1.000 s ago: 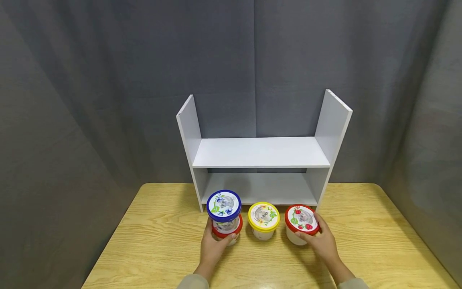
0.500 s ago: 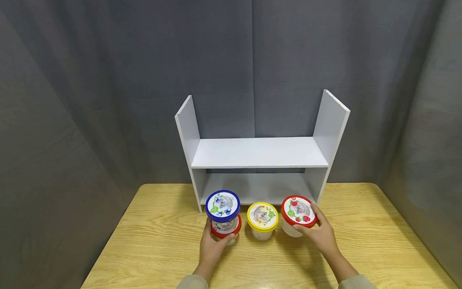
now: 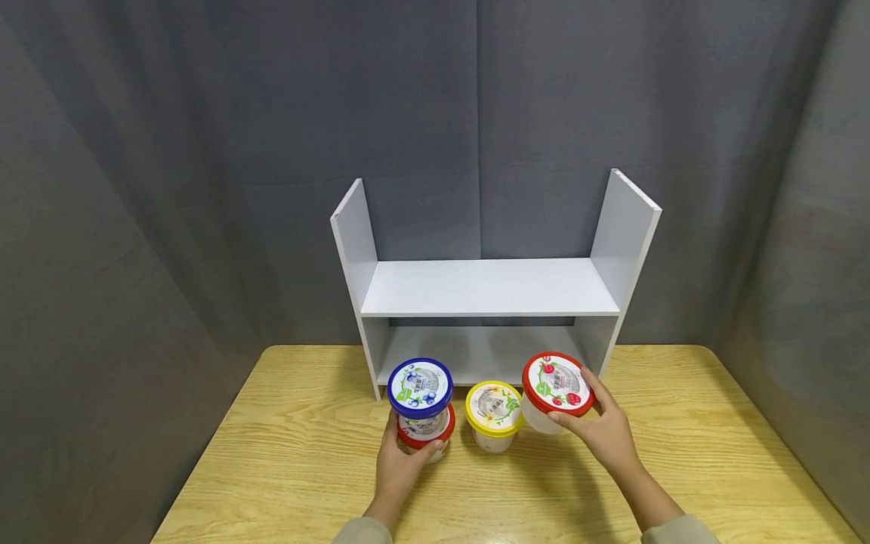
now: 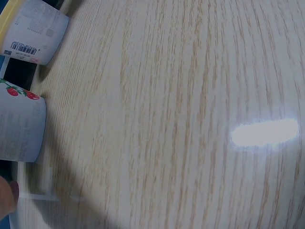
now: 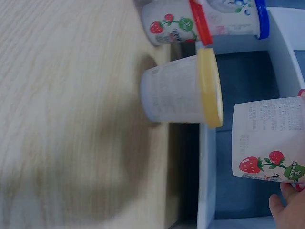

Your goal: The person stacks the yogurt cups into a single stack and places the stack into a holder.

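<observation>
A blue-lidded tub (image 3: 420,387) stands stacked on a red-lidded tub (image 3: 435,432). The left hand (image 3: 397,470) grips the lower tub, thumb at its front right and fingers at its left side. To the right, a yellow-lidded tub (image 3: 495,409) stands untouched on the table. The right hand (image 3: 609,438) holds another red-lidded tub (image 3: 559,384) by its rim, thumb in front and fingers behind. In the right wrist view this strawberry-printed tub (image 5: 269,138) hangs above the level of the yellow-lidded tub (image 5: 176,90).
Behind the tubs stands a white two-level shelf (image 3: 491,287) with tall side panels, on a light wooden table (image 3: 306,453). Grey curtains (image 3: 272,151) hang behind and at both sides. The yellow-lidded tub is close to the raised tub's left side.
The right hand has lifted its red-lidded tub off the table and moved it up and left, toward the yellow-lidded tub. The left hand and its stack have stayed nearly still.
</observation>
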### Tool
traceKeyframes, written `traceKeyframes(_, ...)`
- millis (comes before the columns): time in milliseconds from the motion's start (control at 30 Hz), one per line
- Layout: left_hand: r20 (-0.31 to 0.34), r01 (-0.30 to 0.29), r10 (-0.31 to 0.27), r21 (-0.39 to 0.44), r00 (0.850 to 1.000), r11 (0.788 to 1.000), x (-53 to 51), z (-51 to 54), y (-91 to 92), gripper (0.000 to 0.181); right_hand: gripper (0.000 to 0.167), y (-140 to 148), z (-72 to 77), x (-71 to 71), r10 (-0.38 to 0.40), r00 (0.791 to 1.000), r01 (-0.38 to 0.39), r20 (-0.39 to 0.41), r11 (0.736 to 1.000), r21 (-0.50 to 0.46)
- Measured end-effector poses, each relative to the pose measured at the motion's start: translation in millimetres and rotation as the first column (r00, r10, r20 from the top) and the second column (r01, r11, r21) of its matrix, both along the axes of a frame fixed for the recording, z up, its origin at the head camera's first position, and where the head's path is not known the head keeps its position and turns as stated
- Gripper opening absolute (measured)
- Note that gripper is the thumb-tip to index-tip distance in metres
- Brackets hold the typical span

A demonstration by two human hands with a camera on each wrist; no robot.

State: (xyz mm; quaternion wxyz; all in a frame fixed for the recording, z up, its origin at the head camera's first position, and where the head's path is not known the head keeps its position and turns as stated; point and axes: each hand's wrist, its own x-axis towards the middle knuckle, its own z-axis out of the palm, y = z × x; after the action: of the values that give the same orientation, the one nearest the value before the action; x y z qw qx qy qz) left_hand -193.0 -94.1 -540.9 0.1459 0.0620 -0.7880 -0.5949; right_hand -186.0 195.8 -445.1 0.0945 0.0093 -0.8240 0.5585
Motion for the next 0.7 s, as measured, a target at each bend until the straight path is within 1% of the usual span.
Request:
traceKeyframes(100,0.002,-0.001,0.001,-0.004,1.000,1.000,0.1,0.6,0.2,0.097,0.087,-3,6.0,0.9,0.014,1.000,-0.014,-0.006,1.000,0.002)
traceKeyframes(333,-0.037,-0.012,0.011,-0.025,0.999,1.000,0.9,1.3,1.4,0.097,0.086,-11,18.5,1.4,0.043,0.999,-0.043,-0.018,0.999,0.007)
traceKeyframes(500,-0.019,-0.006,0.006,-0.017,1.000,1.000,1.3,2.5,1.5,0.098,0.086,-17,25.8,1.1,0.065,0.998,-0.065,-0.023,0.998,0.023)
traceKeyframes(700,-0.043,-0.008,0.007,-0.024,0.999,1.000,1.8,1.6,1.2,0.097,0.085,-25,34.7,0.9,0.098,0.994,-0.099,-0.043,0.995,-0.009)
